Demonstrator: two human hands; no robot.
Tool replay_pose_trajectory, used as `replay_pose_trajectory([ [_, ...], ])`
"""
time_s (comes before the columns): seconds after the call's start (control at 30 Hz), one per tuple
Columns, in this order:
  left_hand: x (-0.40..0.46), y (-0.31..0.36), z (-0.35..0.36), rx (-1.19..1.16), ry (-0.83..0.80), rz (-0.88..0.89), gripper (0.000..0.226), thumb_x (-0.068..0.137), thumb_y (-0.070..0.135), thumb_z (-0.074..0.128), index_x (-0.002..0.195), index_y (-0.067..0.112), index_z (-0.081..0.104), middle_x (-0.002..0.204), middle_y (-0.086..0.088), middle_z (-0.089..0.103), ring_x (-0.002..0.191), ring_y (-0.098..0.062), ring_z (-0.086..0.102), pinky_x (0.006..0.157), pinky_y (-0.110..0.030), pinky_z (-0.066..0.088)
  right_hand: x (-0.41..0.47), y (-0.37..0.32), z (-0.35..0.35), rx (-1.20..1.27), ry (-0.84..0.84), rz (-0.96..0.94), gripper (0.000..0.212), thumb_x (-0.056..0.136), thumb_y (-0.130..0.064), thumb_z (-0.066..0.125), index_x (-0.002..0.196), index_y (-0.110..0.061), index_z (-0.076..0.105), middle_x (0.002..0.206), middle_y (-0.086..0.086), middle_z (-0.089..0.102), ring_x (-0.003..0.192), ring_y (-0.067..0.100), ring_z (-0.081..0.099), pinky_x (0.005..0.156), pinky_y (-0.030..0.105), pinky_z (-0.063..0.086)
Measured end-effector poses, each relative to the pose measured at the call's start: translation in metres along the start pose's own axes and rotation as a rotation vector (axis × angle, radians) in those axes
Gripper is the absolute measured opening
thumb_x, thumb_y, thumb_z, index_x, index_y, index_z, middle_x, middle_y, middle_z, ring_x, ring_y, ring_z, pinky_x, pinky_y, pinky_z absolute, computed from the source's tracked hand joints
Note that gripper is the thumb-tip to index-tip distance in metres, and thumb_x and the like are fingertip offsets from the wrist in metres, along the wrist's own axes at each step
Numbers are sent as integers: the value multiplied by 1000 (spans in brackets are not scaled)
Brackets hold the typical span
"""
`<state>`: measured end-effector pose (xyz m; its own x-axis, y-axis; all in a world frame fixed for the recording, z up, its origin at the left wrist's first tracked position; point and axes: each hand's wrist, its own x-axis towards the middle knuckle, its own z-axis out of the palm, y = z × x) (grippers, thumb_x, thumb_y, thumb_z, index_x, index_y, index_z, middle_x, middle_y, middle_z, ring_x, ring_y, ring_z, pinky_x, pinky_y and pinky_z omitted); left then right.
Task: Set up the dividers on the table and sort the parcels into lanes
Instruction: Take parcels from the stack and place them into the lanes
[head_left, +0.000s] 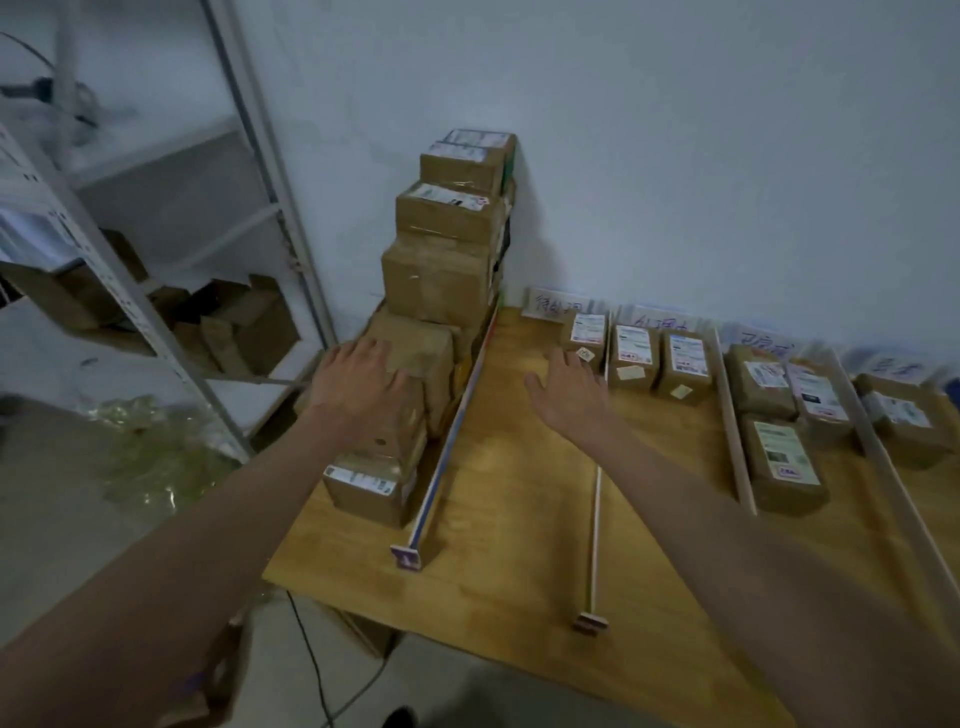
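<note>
Parcels (441, 291) are standing piled in a tall brown stack at the left edge of the wooden table (519, 519), climbing toward the white wall (675, 156). More labelled parcels are lying flat in the lanes on the right: one small box (587, 335) by the wall, a pair (660, 358) in the next lane, and further ones (779, 457) beyond. Dividers are running from the wall toward the near edge: a striped divider (452, 436) just beside the stack, a thin white divider (595, 519), then a wooden divider (735, 421) and another (893, 467) to the right. Paper signs (558, 301) are leaning against the wall at the lane heads; their writing is too blurred to read.

The left hand (358, 379) is resting flat on a box in the stack, fingers straight and together. The right hand (569, 389) is hovering over the first lane, fingers extended and loosely apart, holding nothing.

A metal shelving rack (156, 291) is standing left of the table, with cartons inside that are dim and hard to make out. Crumpled plastic wrap (156, 447) is lying on the grey floor. The table's right side is being cut off by the frame.
</note>
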<state>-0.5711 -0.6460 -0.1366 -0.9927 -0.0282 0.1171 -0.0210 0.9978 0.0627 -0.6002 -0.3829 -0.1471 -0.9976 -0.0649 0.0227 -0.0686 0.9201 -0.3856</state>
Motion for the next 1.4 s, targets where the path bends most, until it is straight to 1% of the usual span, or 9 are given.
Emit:
replay_pose_trajectory([
  [0.2, 18, -96, 23, 30, -95, -20, 52, 100, 49, 35, 137, 15, 46, 139, -11, 52, 128, -32, 48, 113, -48, 33, 8, -81, 62, 81, -135, 115, 53, 102, -45, 37, 139, -8, 39, 139, 14, 49, 127, 34, 48, 102, 48, 41],
  [0.4, 31, -137, 39, -103, -243, -64, 58, 99, 54, 35, 138, 12, 42, 140, -15, 50, 129, -34, 47, 108, -50, 38, 14, -131, 101, 280, -361, 314, 80, 99, -63, 31, 151, -2, 28, 151, 20, 39, 134, 38, 43, 107, 46, 41],
  [0.53, 36, -143, 49, -223, -333, -113, 59, 98, 58, 37, 135, 13, 42, 139, -15, 50, 127, -35, 48, 102, -49, 41, 14, -149, 116, 459, -413, 362, 57, 101, -57, 38, 104, -4, 60, 107, 16, 60, 110, 32, 60, 87, 36, 46],
  [0.6, 36, -143, 52, -271, -365, -136, 59, 99, 58, 36, 137, 14, 42, 137, -13, 51, 125, -34, 50, 100, -47, 42, 14, -154, 122, 518, -440, 390, 60, 101, -55, 39, 109, -1, 63, 104, 13, 60, 100, 29, 60, 90, 38, 49],
  [0.73, 33, -142, 58, -320, -315, -161, 55, 100, 57, 33, 136, 16, 42, 124, -13, 61, 108, -33, 61, 91, -44, 49, 11, -161, 124, 584, -418, 417, 60, 102, -49, 43, 120, 5, 61, 96, 11, 60, 84, 24, 59, 91, 41, 53],
  [1.0, 18, -135, 45, -403, -268, -160, 54, 101, 54, 35, 137, 13, 41, 118, -13, 62, 101, -30, 63, 85, -41, 50, -2, -157, 114, 645, -390, 394, 64, 98, -54, 48, 123, 3, 62, 118, 21, 67, 97, 31, 66, 97, 47, 52],
  [1.13, 3, -128, 32, -548, -257, -203, 54, 100, 55, 39, 132, 13, 46, 117, -9, 62, 95, -24, 59, 81, -37, 48, -25, -144, 97, 768, -363, 322, 34, 98, -48, 54, 113, -18, 58, 104, 1, 64, 102, 25, 64, 94, 42, 55],
  [1.27, -12, -111, 16, -934, -345, -432, 61, 99, 61, 37, 130, 10, 50, 116, -8, 59, 98, -25, 61, 79, -38, 53, -55, -112, 90, 857, -322, 291, 41, 94, -43, 64, 126, -22, 50, 111, -6, 60, 104, 12, 61, 89, 33, 56],
  [1.4, -23, -90, 4, -1103, -520, -471, 63, 95, 67, 36, 127, 16, 55, 116, -10, 62, 92, -25, 64, 65, -33, 54, -81, -84, 86, 983, -234, 251, 53, 85, -13, 76, 127, -28, 47, 117, -12, 56, 107, 6, 58, 84, 22, 50],
])
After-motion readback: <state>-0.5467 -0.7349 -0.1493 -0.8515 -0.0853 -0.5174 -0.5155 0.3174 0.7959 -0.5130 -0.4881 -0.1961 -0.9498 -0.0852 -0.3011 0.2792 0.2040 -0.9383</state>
